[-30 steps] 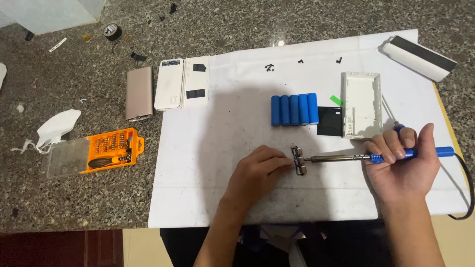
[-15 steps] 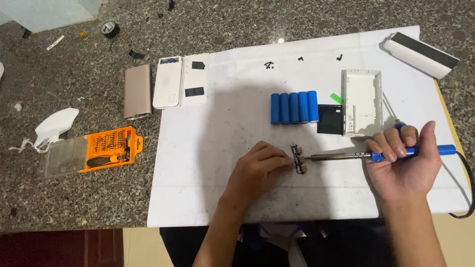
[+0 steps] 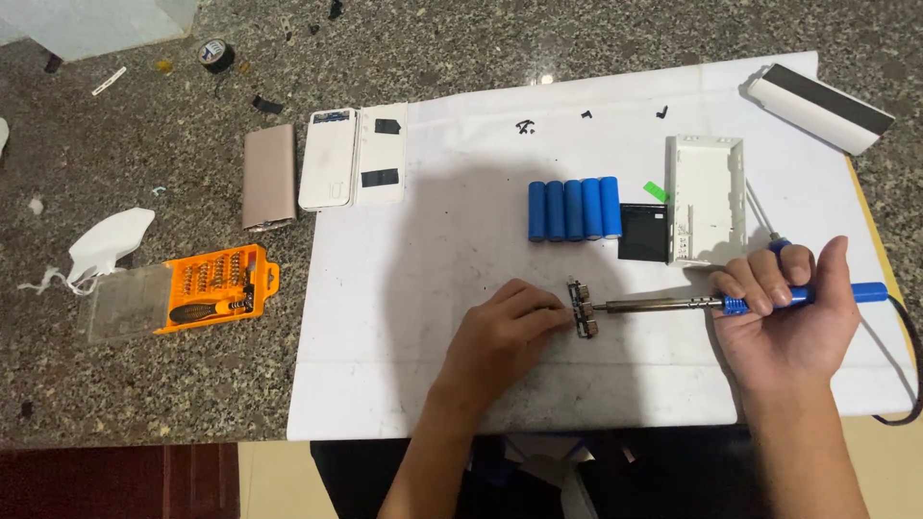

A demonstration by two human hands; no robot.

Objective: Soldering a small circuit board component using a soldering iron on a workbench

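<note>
1. Both hands work on the white sheet (image 3: 404,317) – the right hand (image 3: 784,312) is wrapped around a blue-handled soldering iron (image 3: 731,304), tip against a small circuit board (image 3: 584,309).
2. Left hand (image 3: 505,332) pinches that board at its edge, fingers narrow.
3. Blue battery cells (image 3: 573,209) lie well apart, beside the white case (image 3: 707,199).
4. Light, stiff and probably fragile, the board is best held by its edges (away from the tip).

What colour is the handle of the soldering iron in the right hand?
Blue, seen in the head view: the soldering iron in the right hand.
</note>
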